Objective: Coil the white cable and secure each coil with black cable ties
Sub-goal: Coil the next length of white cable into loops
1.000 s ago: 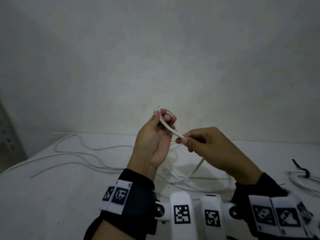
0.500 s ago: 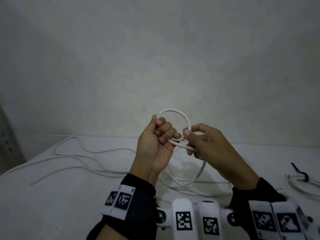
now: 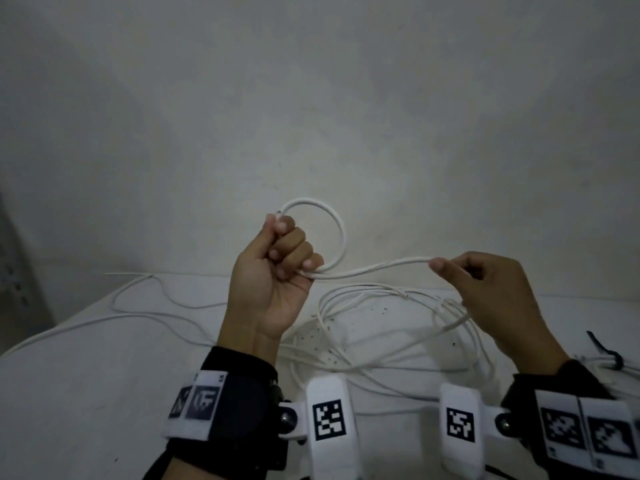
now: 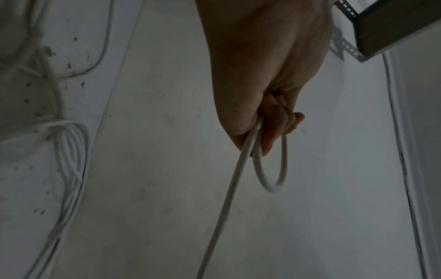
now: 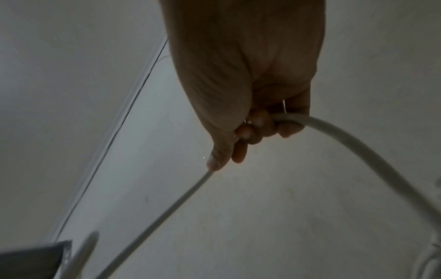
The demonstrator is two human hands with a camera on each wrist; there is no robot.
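Wall (image 3: 311,98): plain, pale, behind the worktop.
Worktop (image 3: 86,393): white, speckled with small dark marks near the middle; carries the loose runs of cable.
Cable (image 3: 374,270): white; one round loop stands above the left fist, and a single strand runs from that fist across to the right hand, both raised clear of the worktop. The rest lies in slack curves and overlapping loops on the worktop below and trails off to the left edge.
Left hand (image 3: 273,271): raised, palm toward the camera, fingers curled tight round the base of the loop, thumb up beside the cable's cut end. Left wrist view shows the loop and the outgoing strand both leaving the fist.
Right hand (image 3: 485,292): raised to the right, well apart from the left; thumb and fingertips pinch the strand, which passes through the curled fingers and bends down to the worktop.
Finished coil (image 3: 623,367): at the far right edge of the worktop, only partly in view.
Cable tie (image 3: 606,351): black, wrapped round that coil, one tail sticking up.
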